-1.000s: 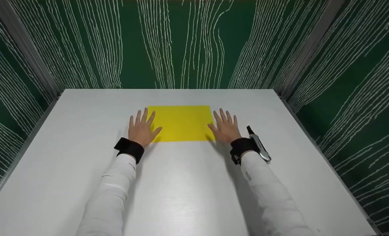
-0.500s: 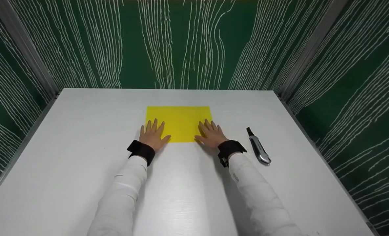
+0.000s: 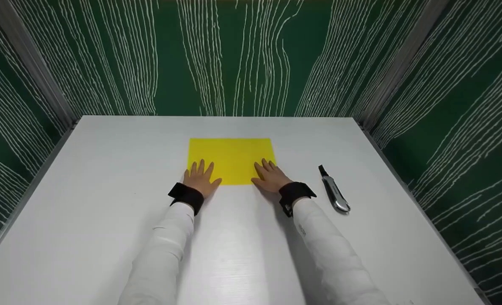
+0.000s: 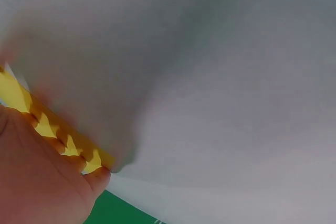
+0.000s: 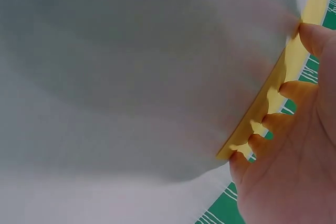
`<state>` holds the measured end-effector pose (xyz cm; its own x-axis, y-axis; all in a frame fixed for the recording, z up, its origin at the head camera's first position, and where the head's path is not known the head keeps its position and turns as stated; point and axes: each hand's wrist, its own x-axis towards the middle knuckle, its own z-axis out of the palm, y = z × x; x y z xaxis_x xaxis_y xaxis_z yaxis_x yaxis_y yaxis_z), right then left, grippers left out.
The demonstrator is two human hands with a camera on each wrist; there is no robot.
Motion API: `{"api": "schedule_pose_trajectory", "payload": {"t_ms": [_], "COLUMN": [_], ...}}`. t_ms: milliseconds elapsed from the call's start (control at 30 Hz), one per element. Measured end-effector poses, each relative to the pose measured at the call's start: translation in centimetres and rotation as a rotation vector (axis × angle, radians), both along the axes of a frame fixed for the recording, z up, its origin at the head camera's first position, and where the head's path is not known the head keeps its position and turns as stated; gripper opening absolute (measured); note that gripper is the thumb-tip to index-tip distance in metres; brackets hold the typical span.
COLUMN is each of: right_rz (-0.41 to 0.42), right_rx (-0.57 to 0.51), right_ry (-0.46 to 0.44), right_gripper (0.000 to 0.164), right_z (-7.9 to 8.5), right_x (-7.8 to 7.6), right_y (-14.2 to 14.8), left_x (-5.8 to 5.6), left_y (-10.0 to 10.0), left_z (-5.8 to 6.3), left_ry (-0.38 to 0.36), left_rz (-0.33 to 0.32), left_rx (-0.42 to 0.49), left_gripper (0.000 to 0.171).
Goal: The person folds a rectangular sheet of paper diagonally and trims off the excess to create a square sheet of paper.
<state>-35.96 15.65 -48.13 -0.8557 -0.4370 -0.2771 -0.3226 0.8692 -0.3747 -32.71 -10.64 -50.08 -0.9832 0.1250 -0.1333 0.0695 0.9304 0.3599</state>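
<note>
A yellow rectangular sheet [image 3: 233, 159] lies flat toward the back of the white table, with a thin yellow edge [image 4: 68, 129] showing in the left wrist view. My left hand [image 3: 200, 178] rests with spread, straight fingers on its near left corner. On the near right corner lies my right hand [image 3: 270, 176], fingers likewise extended. In the right wrist view the fingertips [image 5: 257, 142] of that hand touch the sheet. A grey and black utility knife [image 3: 335, 192] lies on the table to the right of my right hand, apart from it.
The white table [image 3: 107, 178] stretches out on both sides of the sheet. Behind it stands a green wall [image 3: 175, 63] with white wavy lines, and similar panels rise at both sides. Grey metal posts [image 3: 395, 63] stand at the back corners.
Both hands have moved inward and nearer, from beside the sheet's sides onto its near corners. The utility knife, partly covered by the right wrist earlier, now shows whole.
</note>
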Motion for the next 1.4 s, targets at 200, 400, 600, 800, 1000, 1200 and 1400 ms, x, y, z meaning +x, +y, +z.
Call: {"api": "schedule_pose_trajectory", "payload": {"t_ms": [200, 400, 600, 800, 1000, 1200, 1400], "right_rz": [0.015, 0.023, 0.047, 0.049, 0.095, 0.149, 0.181], "right_rx": [0.013, 0.035, 0.069, 0.069, 0.085, 0.117, 0.137], "right_ry": [0.011, 0.017, 0.026, -0.019, 0.001, 0.014, 0.007], "right_gripper": [0.068, 0.069, 0.071, 0.073, 0.073, 0.078, 0.081], "right_z": [0.0, -0.1, 0.0, 0.4, 0.3, 0.1, 0.2], "right_x": [0.1, 0.1, 0.3, 0.7, 1.0, 1.2, 1.7], "right_y": [0.0, 0.1, 0.4, 0.5, 0.9, 1.6, 2.1], "left_x": [0.9, 1.7, 1.2, 0.8, 1.7, 2.6, 3.2], "left_y": [0.1, 0.1, -0.3, -0.9, -1.5, -2.5, -3.4], "left_z": [1.0, 1.9, 1.0, -0.2, 0.5, 1.1, 1.3], "left_ry": [0.000, 0.006, -0.012, -0.031, -0.074, -0.087, -0.065], "left_rz": [-0.005, -0.023, -0.048, -0.093, -0.167, -0.258, -0.328], "left_rx": [-0.007, -0.007, -0.021, -0.023, -0.033, -0.057, -0.043], "left_gripper": [0.068, 0.066, 0.069, 0.071, 0.071, 0.068, 0.067]}}
